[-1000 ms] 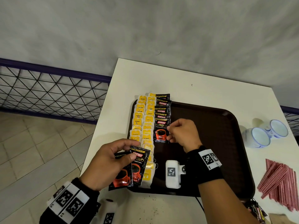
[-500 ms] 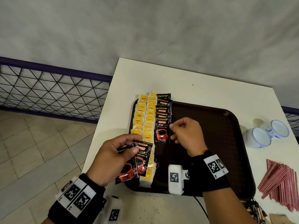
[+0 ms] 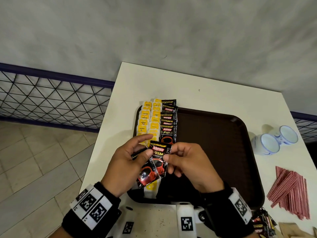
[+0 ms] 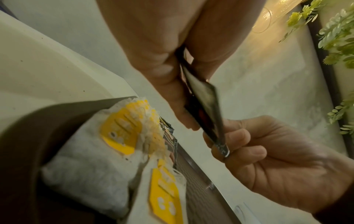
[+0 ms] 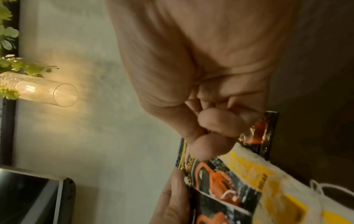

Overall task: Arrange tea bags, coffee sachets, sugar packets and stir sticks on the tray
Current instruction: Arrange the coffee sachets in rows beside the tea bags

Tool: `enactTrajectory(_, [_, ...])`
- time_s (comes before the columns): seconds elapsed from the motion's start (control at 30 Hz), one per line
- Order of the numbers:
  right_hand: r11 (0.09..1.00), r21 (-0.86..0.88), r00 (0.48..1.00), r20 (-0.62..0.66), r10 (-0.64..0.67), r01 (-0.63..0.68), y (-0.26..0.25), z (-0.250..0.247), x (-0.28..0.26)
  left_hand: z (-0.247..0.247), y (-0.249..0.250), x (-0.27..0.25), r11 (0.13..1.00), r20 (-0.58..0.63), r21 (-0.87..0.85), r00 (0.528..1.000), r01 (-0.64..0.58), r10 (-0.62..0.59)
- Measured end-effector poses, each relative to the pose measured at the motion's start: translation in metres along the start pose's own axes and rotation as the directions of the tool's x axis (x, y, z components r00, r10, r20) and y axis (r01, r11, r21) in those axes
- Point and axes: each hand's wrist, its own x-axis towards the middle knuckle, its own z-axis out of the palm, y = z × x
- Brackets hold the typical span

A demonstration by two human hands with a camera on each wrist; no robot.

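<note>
Left hand (image 3: 127, 166) holds two coffee sachets (image 3: 155, 163); right hand (image 3: 187, 163) pinches the upper one. The sachet row (image 3: 168, 121) lies just beyond, long axes pointing away

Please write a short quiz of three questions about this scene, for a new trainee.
1. True or false: the stir sticks lie on the tray.
2. Both the left hand and the right hand hold what?
3. The tea bags fill which side of the tray? A) left B) right

Key: 1 false, they lie on the table. 2 coffee sachets. 3 A.
</note>
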Motion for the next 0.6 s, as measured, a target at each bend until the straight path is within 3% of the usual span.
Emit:
enactTrajectory(0.2, [0.999,-0.027,0.981,-0.192,0.028,-0.034,0.003,-0.042,0.022,-0.011,-0.005,-0.001,0.997,-0.119,-0.054,0.991,0.048,-0.054])
enactTrajectory(0.33, [0.986,-0.037,0.969,-0.195,0.153,-0.164,0.011,-0.053,0.042,-0.018,-0.008,-0.006,0.997,-0.13,-0.031,0.989,0.068,-0.071])
enactTrajectory(0.6, [0.977,-0.034,0.964,-0.172,0.201,-0.21,0.01,-0.036,0.059,-0.023,-0.014,-0.012,0.992,-0.171,-0.065,0.978,0.109,-0.119])
